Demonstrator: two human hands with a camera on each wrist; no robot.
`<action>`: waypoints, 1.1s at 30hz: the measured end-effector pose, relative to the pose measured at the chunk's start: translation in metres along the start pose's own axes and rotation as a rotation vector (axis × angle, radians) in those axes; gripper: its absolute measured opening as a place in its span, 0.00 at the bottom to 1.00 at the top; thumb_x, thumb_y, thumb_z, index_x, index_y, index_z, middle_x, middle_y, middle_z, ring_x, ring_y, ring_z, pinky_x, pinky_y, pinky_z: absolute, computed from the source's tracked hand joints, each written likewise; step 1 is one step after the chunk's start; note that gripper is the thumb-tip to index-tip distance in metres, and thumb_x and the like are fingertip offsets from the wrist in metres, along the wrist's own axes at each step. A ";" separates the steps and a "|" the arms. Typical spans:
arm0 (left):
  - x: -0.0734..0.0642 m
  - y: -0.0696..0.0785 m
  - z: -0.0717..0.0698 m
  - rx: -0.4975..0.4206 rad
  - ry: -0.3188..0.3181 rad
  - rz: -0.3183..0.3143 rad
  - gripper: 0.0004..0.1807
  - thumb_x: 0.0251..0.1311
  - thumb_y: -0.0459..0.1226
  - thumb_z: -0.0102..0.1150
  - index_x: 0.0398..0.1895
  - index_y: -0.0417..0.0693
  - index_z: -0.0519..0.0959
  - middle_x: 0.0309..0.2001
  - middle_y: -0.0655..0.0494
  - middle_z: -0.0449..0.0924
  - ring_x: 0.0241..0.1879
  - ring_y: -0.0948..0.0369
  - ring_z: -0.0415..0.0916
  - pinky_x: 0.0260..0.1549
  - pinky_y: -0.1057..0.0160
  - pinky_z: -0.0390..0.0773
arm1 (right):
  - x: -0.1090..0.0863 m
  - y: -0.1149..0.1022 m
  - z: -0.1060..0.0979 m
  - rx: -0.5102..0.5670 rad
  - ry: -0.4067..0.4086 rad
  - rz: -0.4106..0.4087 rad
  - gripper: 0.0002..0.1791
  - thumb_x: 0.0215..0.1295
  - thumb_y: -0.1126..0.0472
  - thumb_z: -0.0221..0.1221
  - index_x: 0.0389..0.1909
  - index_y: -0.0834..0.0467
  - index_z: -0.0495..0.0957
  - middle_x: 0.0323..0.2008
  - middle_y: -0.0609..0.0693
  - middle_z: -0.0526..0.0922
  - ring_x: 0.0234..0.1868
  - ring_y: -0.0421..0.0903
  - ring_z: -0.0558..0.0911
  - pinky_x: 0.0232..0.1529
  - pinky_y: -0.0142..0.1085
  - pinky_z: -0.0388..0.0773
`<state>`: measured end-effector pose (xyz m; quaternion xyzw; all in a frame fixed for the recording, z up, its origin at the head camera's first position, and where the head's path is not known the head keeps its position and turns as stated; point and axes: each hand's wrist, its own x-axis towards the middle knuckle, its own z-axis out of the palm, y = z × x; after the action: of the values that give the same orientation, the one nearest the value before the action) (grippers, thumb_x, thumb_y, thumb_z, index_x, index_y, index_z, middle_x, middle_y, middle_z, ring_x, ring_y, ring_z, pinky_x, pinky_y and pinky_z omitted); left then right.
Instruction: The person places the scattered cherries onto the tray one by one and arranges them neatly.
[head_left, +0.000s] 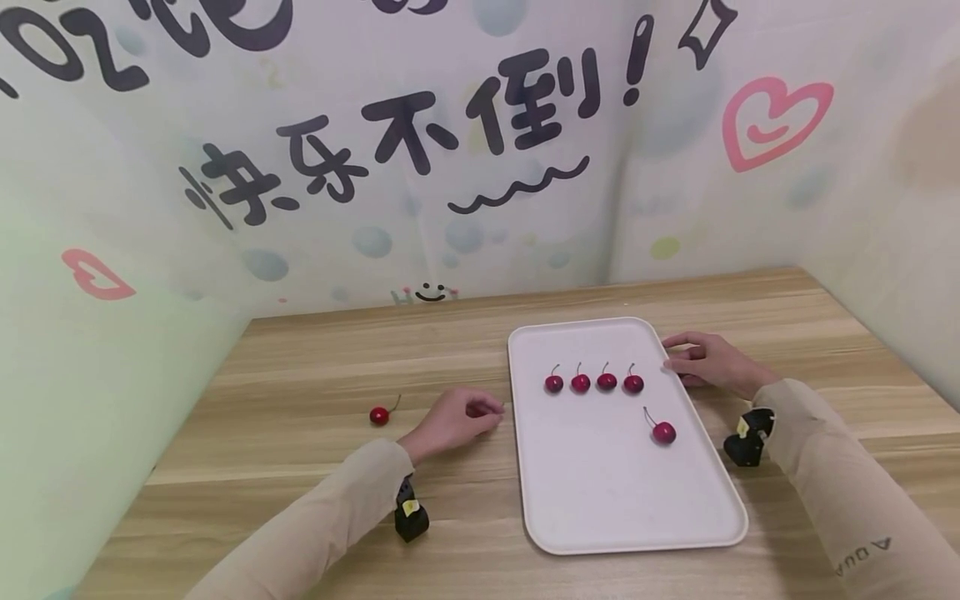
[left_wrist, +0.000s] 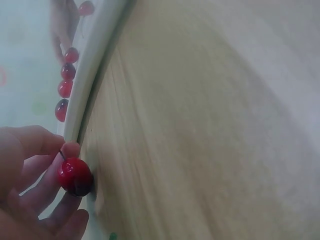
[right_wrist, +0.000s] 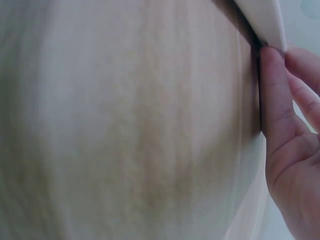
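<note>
My left hand (head_left: 462, 421) is beside the tray's left edge, over the wooden table. In the left wrist view its fingertips pinch the stem of a red cherry (left_wrist: 75, 177), which hangs below them; the head view hides this fruit behind the hand. At the far right side, my right hand (head_left: 708, 361) grips the rim of the white tray (head_left: 600, 500), thumb against its outer edge. On the tray, several cherries (head_left: 581, 383) stand in a row with stems up. A separate cherry (head_left: 663, 432) lies lower right of that row, its stem leaning left.
Another cherry (head_left: 379, 416) lies on the wooden table (head_left: 300, 467), left of my left hand. Behind the table hangs a pale printed cloth (head_left: 420, 242) with dark lettering and hearts. Black wrist cameras (head_left: 411, 522) are worn on both sleeves.
</note>
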<state>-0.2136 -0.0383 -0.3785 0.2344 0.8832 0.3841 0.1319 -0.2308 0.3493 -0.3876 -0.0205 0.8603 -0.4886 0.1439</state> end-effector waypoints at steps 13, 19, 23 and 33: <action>-0.004 -0.001 -0.003 -0.093 0.034 -0.006 0.10 0.54 0.33 0.56 0.40 0.40 0.77 0.32 0.55 0.79 0.33 0.64 0.74 0.35 0.66 0.73 | 0.001 0.001 -0.001 0.014 -0.009 -0.005 0.31 0.59 0.58 0.57 0.58 0.69 0.58 0.46 0.68 0.71 0.40 0.50 0.79 0.40 0.40 0.75; -0.006 0.005 -0.009 -0.114 0.024 -0.063 0.12 0.57 0.37 0.54 0.43 0.44 0.77 0.34 0.57 0.78 0.35 0.63 0.74 0.36 0.63 0.73 | 0.002 0.004 -0.002 0.041 -0.014 -0.009 0.31 0.58 0.59 0.57 0.58 0.70 0.58 0.45 0.67 0.72 0.40 0.50 0.79 0.40 0.40 0.75; -0.007 0.010 -0.011 -0.143 0.011 -0.050 0.13 0.57 0.38 0.53 0.45 0.43 0.76 0.37 0.57 0.77 0.37 0.62 0.74 0.36 0.64 0.74 | 0.002 0.003 -0.001 0.040 -0.012 -0.008 0.31 0.58 0.59 0.57 0.58 0.70 0.58 0.45 0.67 0.72 0.40 0.49 0.79 0.40 0.40 0.75; -0.003 0.030 -0.005 -0.134 -0.069 -0.002 0.11 0.58 0.36 0.52 0.42 0.45 0.78 0.38 0.57 0.76 0.37 0.62 0.73 0.34 0.67 0.75 | 0.000 0.000 -0.001 0.019 -0.010 0.003 0.31 0.59 0.59 0.56 0.58 0.69 0.58 0.45 0.66 0.72 0.39 0.49 0.79 0.40 0.40 0.75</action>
<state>-0.2033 -0.0248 -0.3528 0.2369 0.8507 0.4342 0.1780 -0.2312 0.3500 -0.3878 -0.0203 0.8549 -0.4965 0.1492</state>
